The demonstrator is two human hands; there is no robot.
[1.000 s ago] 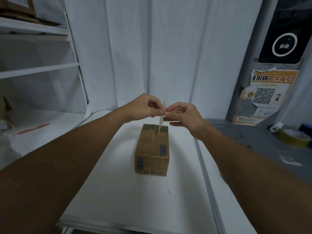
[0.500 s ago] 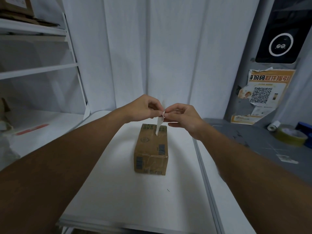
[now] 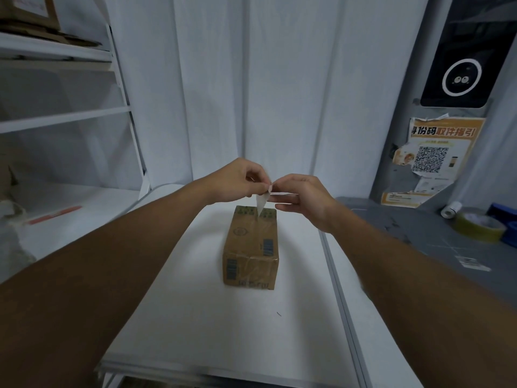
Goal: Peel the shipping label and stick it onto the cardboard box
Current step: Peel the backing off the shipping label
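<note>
We see the white bench (image 3: 195, 331) filling the lower middle of the frame, running up to the pale curtain at the back. On it, at the centre of the frame, the cardboard box (image 3: 251, 247) stands alone, its taped top bare of any new label, so the sticking is not yet done.

Our two forearms reach in from the lower left and lower right corners and meet just above the far end of the box. The left hand (image 3: 237, 179) and the right hand (image 3: 300, 196) are close together, each in a narrow pinch grip on the shipping label (image 3: 262, 201). The label is a small pale slip held in the air between the fingertips, with one pointed flap hanging down toward the box top but not touching it, as far as we can tell.

We judge that the peeling is under way: the layers seem to be parting at the pinched corner, though we cannot tell how much backing remains attached. What is left is to finish separating them, lower the sticky side onto the box and press it flat.
</note>
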